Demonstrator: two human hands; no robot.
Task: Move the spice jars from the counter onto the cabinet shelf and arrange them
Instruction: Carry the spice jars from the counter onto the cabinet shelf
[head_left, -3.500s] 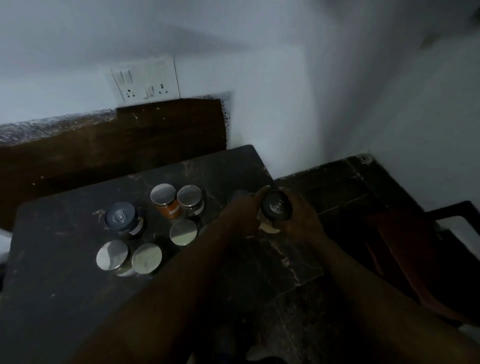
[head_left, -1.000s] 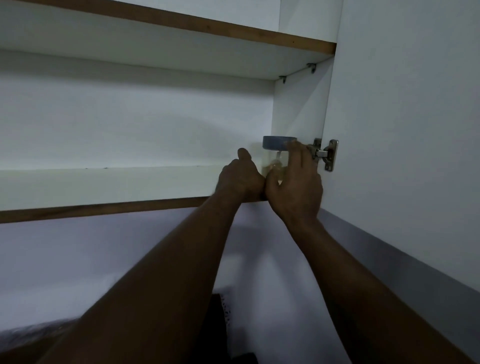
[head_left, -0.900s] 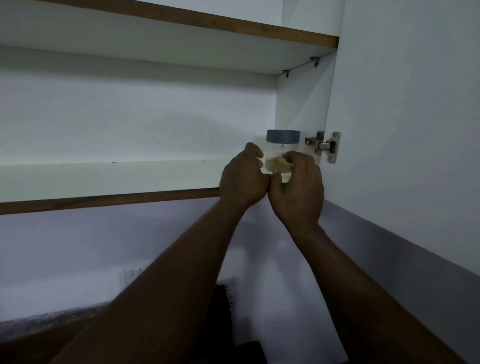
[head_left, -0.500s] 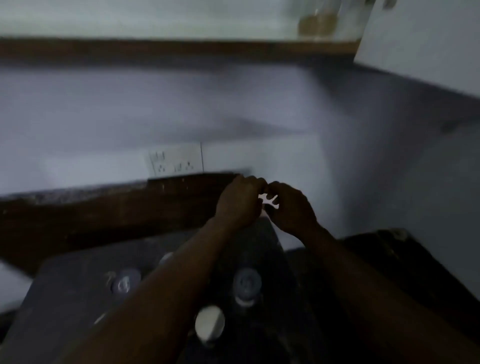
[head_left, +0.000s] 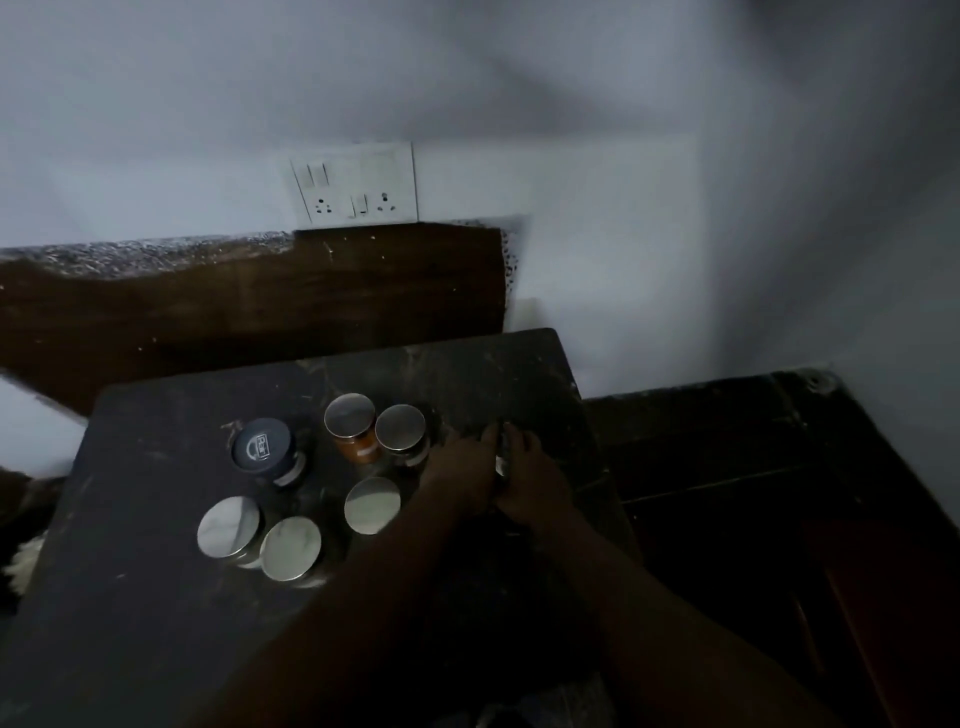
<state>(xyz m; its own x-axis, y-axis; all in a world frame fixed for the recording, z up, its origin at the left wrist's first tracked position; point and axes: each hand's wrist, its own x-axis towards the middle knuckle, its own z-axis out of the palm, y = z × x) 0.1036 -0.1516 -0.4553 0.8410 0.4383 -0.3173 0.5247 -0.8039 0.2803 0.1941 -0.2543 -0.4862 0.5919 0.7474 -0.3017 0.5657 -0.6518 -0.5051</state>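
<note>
Hands down on counter (head_left: 156, 597), beside six jars (head_left: 371, 505).
Left hand (head_left: 457, 467) and right hand (head_left: 532, 475) close together around a mostly hidden object (head_left: 501, 460); grip cannot be told. Jars clustered mid-counter.

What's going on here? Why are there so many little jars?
Someone is tidying away spice jars. Their left hand and right hand are close together at the right side of the dark counter, around something small that is mostly hidden, probably a jar. Beside them stand five shiny-lidded jars and one dark-lidded jar, waiting on the counter. The shelf is out of view.
</note>
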